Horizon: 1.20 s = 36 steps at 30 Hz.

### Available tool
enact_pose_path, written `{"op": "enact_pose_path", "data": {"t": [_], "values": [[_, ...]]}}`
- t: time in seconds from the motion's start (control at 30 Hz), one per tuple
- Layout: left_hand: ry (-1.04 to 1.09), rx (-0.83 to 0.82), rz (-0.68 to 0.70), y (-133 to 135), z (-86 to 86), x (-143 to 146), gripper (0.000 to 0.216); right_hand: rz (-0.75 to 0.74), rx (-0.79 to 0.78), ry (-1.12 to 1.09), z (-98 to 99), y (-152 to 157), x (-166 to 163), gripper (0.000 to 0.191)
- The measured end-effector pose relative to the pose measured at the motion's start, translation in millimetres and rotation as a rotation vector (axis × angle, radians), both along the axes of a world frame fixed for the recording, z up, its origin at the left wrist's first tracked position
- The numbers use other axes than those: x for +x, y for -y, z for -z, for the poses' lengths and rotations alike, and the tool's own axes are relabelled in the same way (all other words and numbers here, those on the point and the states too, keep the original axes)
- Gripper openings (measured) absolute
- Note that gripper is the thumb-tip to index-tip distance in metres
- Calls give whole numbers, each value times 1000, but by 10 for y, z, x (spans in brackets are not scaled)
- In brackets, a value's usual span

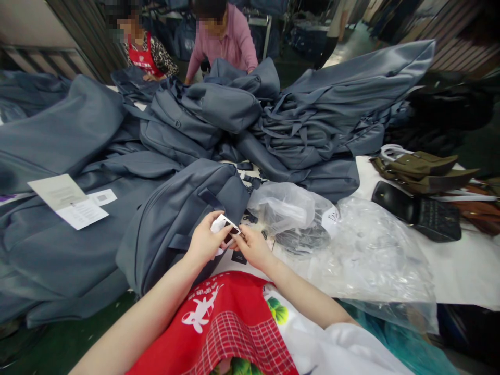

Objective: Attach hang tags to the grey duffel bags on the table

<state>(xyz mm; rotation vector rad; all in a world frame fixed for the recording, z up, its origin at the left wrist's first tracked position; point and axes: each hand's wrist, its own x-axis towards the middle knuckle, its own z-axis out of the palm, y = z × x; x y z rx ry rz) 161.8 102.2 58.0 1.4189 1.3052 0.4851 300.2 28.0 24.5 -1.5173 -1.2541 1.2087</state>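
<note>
My left hand (203, 240) and my right hand (253, 246) meet in front of me, fingers pinched on a small white tag (224, 225) with a dark patch. The tag is held between both hands just above the table edge. A grey-blue backpack (175, 219) lies right beside my left hand. Crumpled clear plastic bags (308, 219) lie just past my right hand, with small dark parts under them.
Several grey-blue backpacks (219, 114) are heaped across the table. Paper sheets (70, 200) lie on the bags at left. An olive bag (422, 166) and a black calculator (417, 211) sit at right. Two people (222, 36) work at the far side.
</note>
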Motion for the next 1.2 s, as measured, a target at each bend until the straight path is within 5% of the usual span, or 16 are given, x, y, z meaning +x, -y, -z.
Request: {"op": "enact_pose_path", "data": {"t": [0.13,0.43,0.6,0.73,0.93,1.07,1.2], "values": [[-31,-57,94,-87,-20,-129,40,-60,-11,-45,-14,10,88,24],[-187,-289,617,-105,-94,-480,42,-169,15,-169,-70,-47,133,44],[-106,-350,531,131,-83,-466,33,-138,-267,-734,83,-12,-76,47],[-126,-267,397,299,-6,-465,30,-82,-337,-804,153,-52,63,47],[-6,-54,393,312,60,-513,32,58,-559,-1053,124,-278,376,40],[-102,-34,485,204,-98,-548,24,43,-534,-1156,8,-474,195,33],[-53,-131,419,143,-255,-666,31,-27,-433,-1188,-138,-729,-110,31]]}}
